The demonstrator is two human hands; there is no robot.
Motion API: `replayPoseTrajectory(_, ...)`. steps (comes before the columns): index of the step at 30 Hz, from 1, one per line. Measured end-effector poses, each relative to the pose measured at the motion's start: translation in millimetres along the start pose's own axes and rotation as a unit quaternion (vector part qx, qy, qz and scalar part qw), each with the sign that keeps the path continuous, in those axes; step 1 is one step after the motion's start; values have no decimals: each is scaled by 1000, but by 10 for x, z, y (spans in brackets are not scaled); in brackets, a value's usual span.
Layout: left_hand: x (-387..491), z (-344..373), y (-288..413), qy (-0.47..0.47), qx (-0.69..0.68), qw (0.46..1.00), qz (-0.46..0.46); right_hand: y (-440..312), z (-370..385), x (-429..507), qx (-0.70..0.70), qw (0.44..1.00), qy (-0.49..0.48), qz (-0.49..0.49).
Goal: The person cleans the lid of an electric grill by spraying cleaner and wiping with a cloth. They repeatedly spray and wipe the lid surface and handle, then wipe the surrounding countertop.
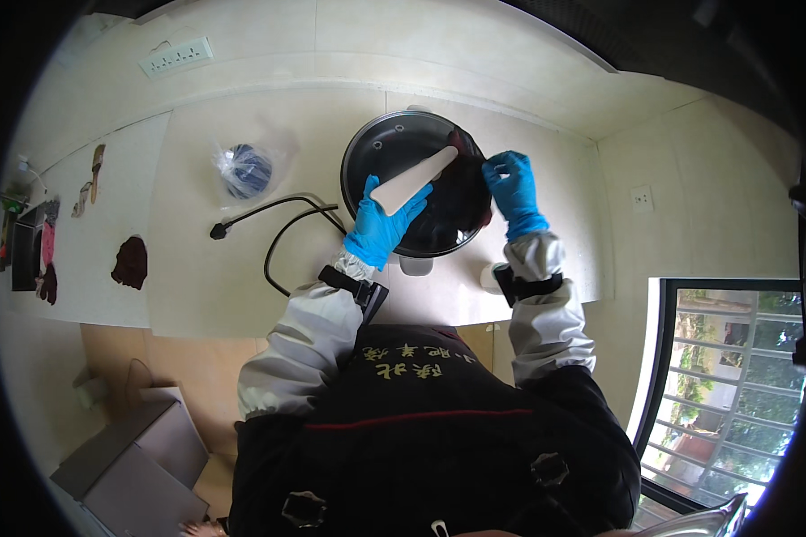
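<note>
A round black electric pan [376,144] with grey side handles sits on the pale counter before me. My left hand [383,228], in a blue glove, holds a beige flat paddle-shaped tool [410,182] over the pan. The tool's broad end rests at the palm, and its narrow end points to the upper right. Dark, reddish-edged cloth-like material [467,181] covers the pan's right side and reaches its rim. There my right hand [508,181], also gloved in blue, pinches the edge of this material with bent fingers. The fingertips are partly hidden.
Left of the pan lie a black power cord [269,252] and a blue roll-like item in clear plastic [247,171]. A white container [490,278] stands by my right wrist. Farther left are a dark red cloth piece [130,263] and a brush [97,174]. Cardboard boxes [141,463] stand below.
</note>
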State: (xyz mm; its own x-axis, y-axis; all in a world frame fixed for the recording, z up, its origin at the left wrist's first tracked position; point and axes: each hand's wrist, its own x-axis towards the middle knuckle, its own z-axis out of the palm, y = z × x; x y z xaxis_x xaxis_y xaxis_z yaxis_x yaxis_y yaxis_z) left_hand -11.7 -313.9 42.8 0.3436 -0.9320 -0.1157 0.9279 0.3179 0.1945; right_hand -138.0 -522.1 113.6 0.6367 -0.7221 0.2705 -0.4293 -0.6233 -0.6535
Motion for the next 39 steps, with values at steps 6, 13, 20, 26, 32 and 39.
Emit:
replayPoseTrajectory(6,-15,76,42,15,-39,999,-16,4,312,-488,-4,992,-22,-124)
replayPoseTrajectory(13,8,46,28,-5,-62,998,-32,-104,381,-413,263,958,56,94)
replayPoseTrajectory(20,122,-255,-46,-140,-258,954,-65,-526,693,-585,-16,991,56,-119)
replayPoseTrajectory(26,93,-242,-65,19,-132,991,-21,-492,560,-357,108,994,-8,-19)
replayPoseTrajectory(32,23,47,-5,41,-66,997,-3,-554,645,-333,-4,997,-11,-83)
replayPoseTrajectory(39,3,88,-19,-32,-47,998,38,-713,690,-708,203,974,-100,-17)
